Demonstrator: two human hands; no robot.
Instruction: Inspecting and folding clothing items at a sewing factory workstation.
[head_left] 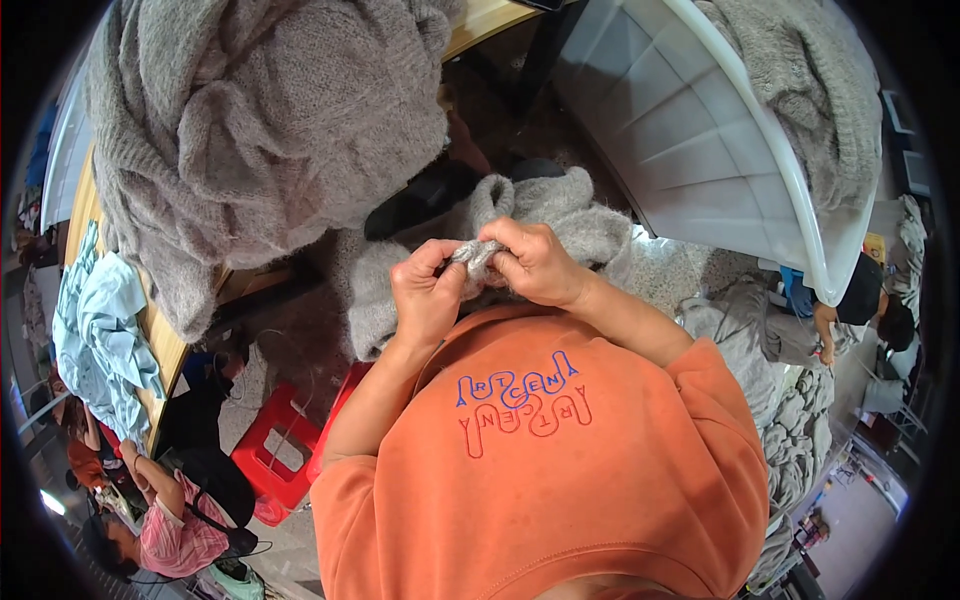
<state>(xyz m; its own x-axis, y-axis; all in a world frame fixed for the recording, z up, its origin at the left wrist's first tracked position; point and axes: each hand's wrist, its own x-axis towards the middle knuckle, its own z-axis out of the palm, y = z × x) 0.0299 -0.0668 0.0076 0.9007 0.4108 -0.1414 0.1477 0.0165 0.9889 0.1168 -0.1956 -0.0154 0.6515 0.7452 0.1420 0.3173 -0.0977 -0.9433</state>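
Observation:
My left hand (426, 292) and my right hand (536, 262) are close together in front of my chest. Between them is bunched an edge of a fuzzy grey knit garment (575, 225), pinched by the thumb and fingers of each hand. The rest of this knitwear hangs over my lap and spreads to both sides of my hands. Its full shape is hidden by folds, so I cannot tell which part of the garment I hold.
A large heap of grey knitwear (280, 120) covers the wooden table (170, 350) ahead left, beside light blue cloth (100, 330). A white plastic bin (690, 130) with knits stands ahead right. A red stool (275, 445) is at left. Other people (180, 525) work on both sides.

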